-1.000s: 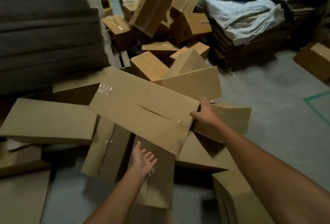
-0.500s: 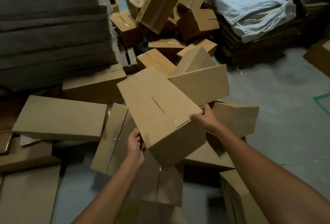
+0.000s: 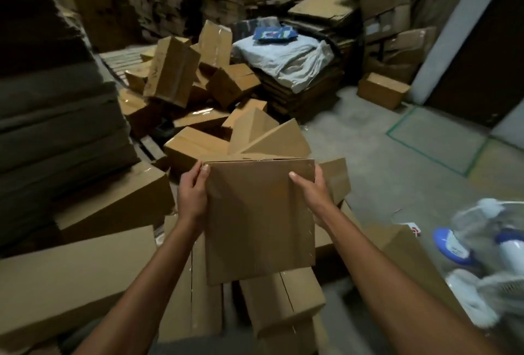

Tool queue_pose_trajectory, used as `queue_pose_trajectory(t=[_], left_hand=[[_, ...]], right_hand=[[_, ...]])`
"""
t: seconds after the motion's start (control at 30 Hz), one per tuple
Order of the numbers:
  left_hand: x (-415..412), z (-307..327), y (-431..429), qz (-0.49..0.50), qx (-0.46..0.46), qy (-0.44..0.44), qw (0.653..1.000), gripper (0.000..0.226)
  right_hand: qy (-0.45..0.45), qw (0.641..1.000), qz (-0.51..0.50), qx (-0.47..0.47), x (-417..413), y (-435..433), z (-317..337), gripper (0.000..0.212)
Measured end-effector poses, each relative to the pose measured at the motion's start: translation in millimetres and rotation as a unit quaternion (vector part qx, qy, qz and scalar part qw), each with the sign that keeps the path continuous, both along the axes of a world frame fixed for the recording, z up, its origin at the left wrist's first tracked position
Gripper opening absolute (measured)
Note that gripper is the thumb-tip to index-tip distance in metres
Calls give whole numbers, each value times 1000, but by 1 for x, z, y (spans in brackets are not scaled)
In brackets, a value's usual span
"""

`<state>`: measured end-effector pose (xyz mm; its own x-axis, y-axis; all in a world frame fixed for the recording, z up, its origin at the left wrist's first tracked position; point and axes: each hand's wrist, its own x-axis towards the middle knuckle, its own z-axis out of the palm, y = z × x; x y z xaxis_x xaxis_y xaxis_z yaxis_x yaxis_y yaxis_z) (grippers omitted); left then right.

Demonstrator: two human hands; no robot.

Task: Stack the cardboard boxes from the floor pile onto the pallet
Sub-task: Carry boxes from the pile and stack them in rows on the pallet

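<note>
Box (image 3: 259,221) first: where is it?

Lifted clear above the floor pile (image 3: 198,150), upright, one broad flat face toward the camera and its top edge level.

And the grip?

Left grip (image 3: 194,193) clasps the left edge near the top corner, thumb on the front face, fingers wrapped behind. Right grip (image 3: 310,193) does the same on the right edge. Both are closed round the cardboard.

Anything inside?

Cannot tell; the sides that show are closed. The boxes below lie jumbled, several tilted, some taped.

What else?

Grey floor (image 3: 382,184) to the right. Farther back, a pale sheet (image 3: 283,57) lies over stacked flat cardboard with a blue item (image 3: 273,34) on top. Low right there may be a fan (image 3: 482,255), too blurred to be sure.
</note>
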<state>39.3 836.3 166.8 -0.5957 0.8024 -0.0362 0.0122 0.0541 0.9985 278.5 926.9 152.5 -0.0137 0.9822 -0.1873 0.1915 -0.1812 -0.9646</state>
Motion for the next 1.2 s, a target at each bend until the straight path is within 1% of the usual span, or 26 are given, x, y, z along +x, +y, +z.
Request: queue_pose_trajectory(t=[0.1, 0.2, 0.23, 0.3, 0.37, 0.47, 0.53, 0.6, 0.63, 0.67, 0.73, 0.77, 0.9, 0.93, 1.0, 1.03, 1.1, 1.13, 1.2], left_hand=[[-17, 33, -18, -49, 25, 12, 998, 52], [-22, 58, -32, -123, 26, 14, 992, 55], [-18, 66, -37, -141, 23, 7, 990, 53], [-5, 82, -50, -186, 28, -7, 982, 41], [15, 95, -65, -232, 28, -14, 972, 36], [48, 113, -95, -277, 13, -24, 960, 32], [72, 123, -119, -328, 6, -21, 944, 33], [93, 130, -147, -376, -4, -44, 926, 33], [100, 134, -163, -395, -13, -56, 917, 37], [107, 136, -179, -416, -26, -66, 906, 44], [116, 134, -211, -468, -66, -85, 877, 59], [120, 134, -229, -487, -90, -94, 864, 63], [130, 129, -303, -536, -206, -140, 807, 78], [134, 129, -325, -539, -224, -138, 800, 74], [142, 127, -371, -526, -250, -115, 805, 58], [145, 124, -391, -522, -255, -90, 809, 50], [150, 122, -427, -531, -243, -58, 810, 38], [151, 122, -443, -534, -233, -55, 811, 33], [152, 112, -466, -551, -222, -63, 802, 29]], right_hand=[[-16, 998, -28, 51, 0, -41, 36, 79], [-40, 994, -49, 87, 13, -82, 61, 75], [-43, 993, -61, 93, 19, -96, 68, 75], [-46, 990, -92, 101, 34, -124, 82, 81], [-54, 985, -123, 108, 54, -153, 94, 84], [-68, 976, -173, 115, 86, -205, 108, 78], [-80, 968, -207, 116, 104, -248, 118, 73], [-83, 960, -243, 112, 120, -294, 125, 77], [-85, 955, -261, 113, 125, -320, 129, 77], [-86, 950, -274, 121, 128, -347, 131, 75], [-91, 940, -298, 136, 129, -406, 134, 58], [-99, 936, -309, 133, 128, -437, 134, 54], [-124, 914, -371, 111, 122, -553, 120, 65], [-124, 910, -381, 106, 119, -579, 116, 67], [-131, 898, -411, 88, 108, -629, 109, 65], [-134, 890, -428, 83, 101, -653, 105, 60], [-122, 872, -470, 63, 90, -694, 97, 39], [-105, 866, -487, 44, 86, -712, 94, 41], [-27, 855, -518, 15, 80, -741, 87, 73]])
